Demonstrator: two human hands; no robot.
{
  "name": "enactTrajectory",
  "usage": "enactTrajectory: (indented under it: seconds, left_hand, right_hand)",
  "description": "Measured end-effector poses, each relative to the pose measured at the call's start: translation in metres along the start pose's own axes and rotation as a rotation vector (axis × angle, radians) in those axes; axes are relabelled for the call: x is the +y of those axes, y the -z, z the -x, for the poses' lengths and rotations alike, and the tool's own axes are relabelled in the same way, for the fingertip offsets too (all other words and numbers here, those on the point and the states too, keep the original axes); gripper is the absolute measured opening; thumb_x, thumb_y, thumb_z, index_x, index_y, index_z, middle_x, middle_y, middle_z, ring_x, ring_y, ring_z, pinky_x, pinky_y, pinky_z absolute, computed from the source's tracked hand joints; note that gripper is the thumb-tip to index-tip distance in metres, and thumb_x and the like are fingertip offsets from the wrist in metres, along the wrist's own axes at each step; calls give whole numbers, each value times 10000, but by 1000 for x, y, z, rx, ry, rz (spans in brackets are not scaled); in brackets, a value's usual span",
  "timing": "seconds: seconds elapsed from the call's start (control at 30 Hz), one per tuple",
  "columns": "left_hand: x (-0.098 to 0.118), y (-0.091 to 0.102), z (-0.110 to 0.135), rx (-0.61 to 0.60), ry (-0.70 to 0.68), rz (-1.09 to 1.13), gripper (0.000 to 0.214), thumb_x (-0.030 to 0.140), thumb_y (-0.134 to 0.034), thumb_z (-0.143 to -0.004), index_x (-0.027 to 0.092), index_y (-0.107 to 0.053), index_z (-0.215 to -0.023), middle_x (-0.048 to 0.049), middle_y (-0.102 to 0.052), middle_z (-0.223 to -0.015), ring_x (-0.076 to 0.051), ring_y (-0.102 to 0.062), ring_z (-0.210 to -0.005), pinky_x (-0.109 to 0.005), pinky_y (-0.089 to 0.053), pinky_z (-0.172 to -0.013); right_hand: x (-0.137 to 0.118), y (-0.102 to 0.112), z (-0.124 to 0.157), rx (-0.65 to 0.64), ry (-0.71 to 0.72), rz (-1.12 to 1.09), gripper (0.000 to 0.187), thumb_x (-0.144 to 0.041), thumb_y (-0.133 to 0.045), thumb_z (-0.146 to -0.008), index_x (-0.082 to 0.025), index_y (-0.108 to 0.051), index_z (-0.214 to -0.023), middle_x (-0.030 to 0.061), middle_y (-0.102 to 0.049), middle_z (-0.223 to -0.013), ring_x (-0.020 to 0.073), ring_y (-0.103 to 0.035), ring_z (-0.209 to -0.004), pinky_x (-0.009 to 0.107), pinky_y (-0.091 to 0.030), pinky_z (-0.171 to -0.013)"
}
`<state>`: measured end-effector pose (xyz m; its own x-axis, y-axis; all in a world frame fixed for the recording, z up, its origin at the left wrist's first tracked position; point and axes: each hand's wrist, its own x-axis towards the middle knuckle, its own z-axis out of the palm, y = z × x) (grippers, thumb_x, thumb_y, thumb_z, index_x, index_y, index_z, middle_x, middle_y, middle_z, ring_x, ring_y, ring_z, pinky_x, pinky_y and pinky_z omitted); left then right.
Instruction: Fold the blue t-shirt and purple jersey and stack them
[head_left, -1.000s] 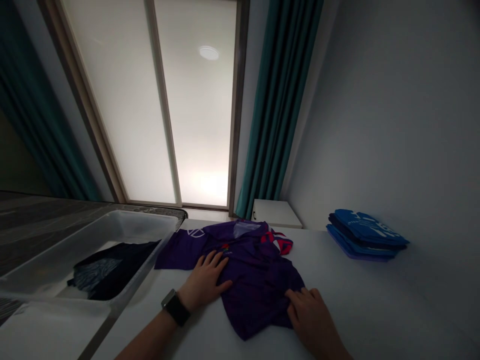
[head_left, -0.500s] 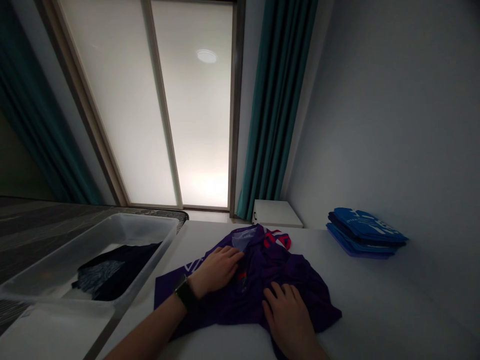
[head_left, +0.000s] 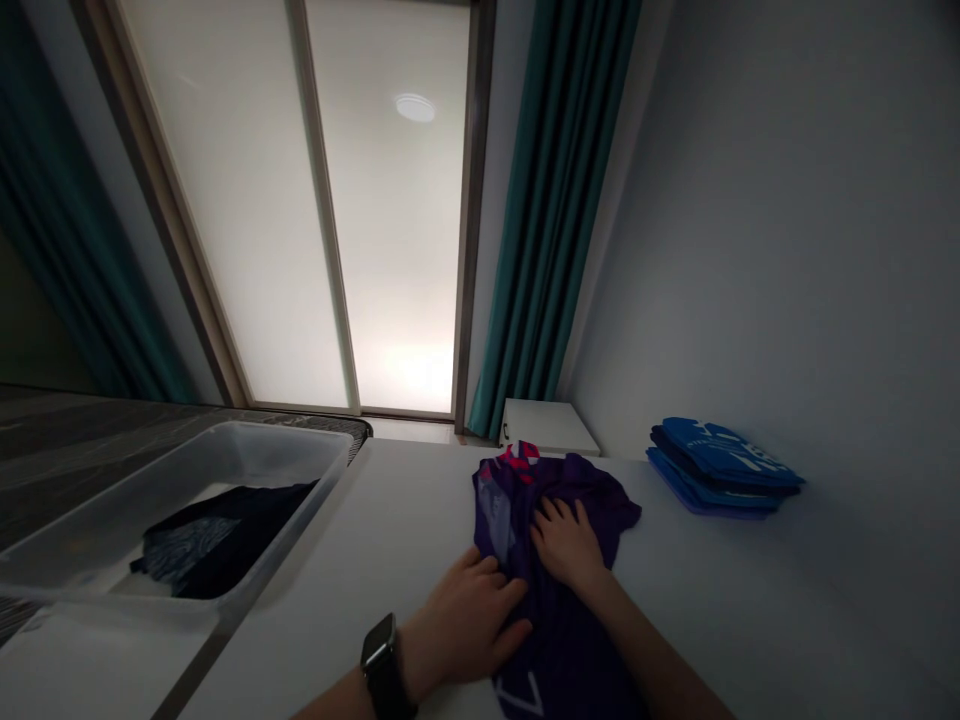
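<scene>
We're watching the left hand (head_left: pixel 469 625) and right hand (head_left: pixel 566 545) spread flat, pressing, pinching nothing, on the purple shirt (head_left: pixel 592 500), well right of the tub (head_left: pixel 300 470); (blue stack (head_left: pixel 720 465) farther right still); one hard shove could ruck the cloth or drag it askew.

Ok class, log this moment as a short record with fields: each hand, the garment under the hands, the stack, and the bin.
Left hand: spread on a purple shirt, wristwatch on the wrist
Right hand: spread on the same shirt, farther forward
Shirt: lying on a white table, pink-red trim at the far end
Stack: folded blue shirts, right of the hands
Bin: translucent plastic bin, left of the table, holding a dark garment
</scene>
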<state>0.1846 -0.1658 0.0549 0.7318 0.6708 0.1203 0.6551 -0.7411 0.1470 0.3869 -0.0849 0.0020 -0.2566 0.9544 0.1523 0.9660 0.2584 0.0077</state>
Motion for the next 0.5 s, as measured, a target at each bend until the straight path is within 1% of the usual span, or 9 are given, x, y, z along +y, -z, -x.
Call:
enactTrajectory:
  seconds: [0.07,0.13,0.17,0.23,0.3,0.33,0.4,0.43,0.5]
  left_hand:
    - [-15,1,-3,59,-30,32,194,310,-467,-957,231,-599,-1074,-45,-659,-914,-228,-592,-918,-386,-436,-885]
    - [-37,-4,-5,124,6,39,258,244,-453,-950,236,-571,-1180,-62,-644,-1087,-227,-577,-1016,-378,-435,-922]
    - [-49,-8,-5,152,41,37,314,231,-460,-942,235,-544,-1245,-73,-616,-1187,-233,-557,-1090,-383,-426,-960]
    - [-69,-21,-4,164,97,22,428,279,-496,-930,226,-482,-1354,-93,-537,-1357,-263,-482,-1245,-423,-383,-1045]
    - [-80,-33,-2,132,155,-1,483,360,-496,-935,226,-461,-1398,-99,-484,-1440,-292,-413,-1330,-478,-341,-1087]
    - [-82,-38,-1,121,191,-16,501,393,-489,-937,227,-457,-1408,-100,-469,-1461,-305,-388,-1354,-508,-324,-1094]
    - [-81,-43,-1,117,276,-53,509,422,-464,-944,229,-459,-1415,-100,-455,-1480,-329,-363,-1372,-565,-302,-1088]
    - [-80,-44,-1,121,320,-76,508,426,-452,-947,228,-463,-1414,-102,-456,-1480,-342,-361,-1371,-589,-298,-1076]
    - [-77,-44,-2,127,408,-125,500,423,-430,-952,227,-475,-1410,-110,-462,-1476,-372,-363,-1361,-629,-304,-1040]
  right_hand:
    - [-8,-8,-4,11,128,-55,389,-289,-386,-975,-248,-589,-1304,83,-525,-1427,266,-422,-1337,518,-206,-1128]
    - [-12,-12,-6,21,248,-105,400,-284,-378,-978,-252,-562,-1331,61,-502,-1451,227,-393,-1363,481,-202,-1148]
    - [-14,-12,-6,31,279,-117,405,-290,-385,-975,-248,-551,-1342,58,-493,-1459,219,-388,-1366,471,-201,-1152]
    - [-19,-5,-2,70,253,-108,414,-285,-412,-961,-223,-546,-1348,75,-503,-1448,231,-404,-1351,470,-203,-1152]
    - [-30,7,7,112,153,-83,410,-248,-426,-944,-192,-569,-1324,108,-555,-1389,258,-449,-1305,474,-236,-1131]
    - [-37,14,13,125,99,-75,405,-224,-418,-939,-185,-584,-1306,119,-588,-1344,266,-482,-1265,473,-262,-1112]
    - [-55,23,31,101,54,-102,406,-243,-418,-938,-196,-588,-1303,122,-626,-1281,275,-533,-1189,459,-334,-1055]
    - [-63,24,42,88,56,-128,416,-286,-429,-939,-210,-572,-1323,118,-618,-1295,285,-532,-1188,469,-339,-1050]
    - [-77,19,63,53,88,-182,491,-389,-479,-922,-263,-499,-1395,99,-542,-1400,313,-496,-1242,495,-326,-1063]
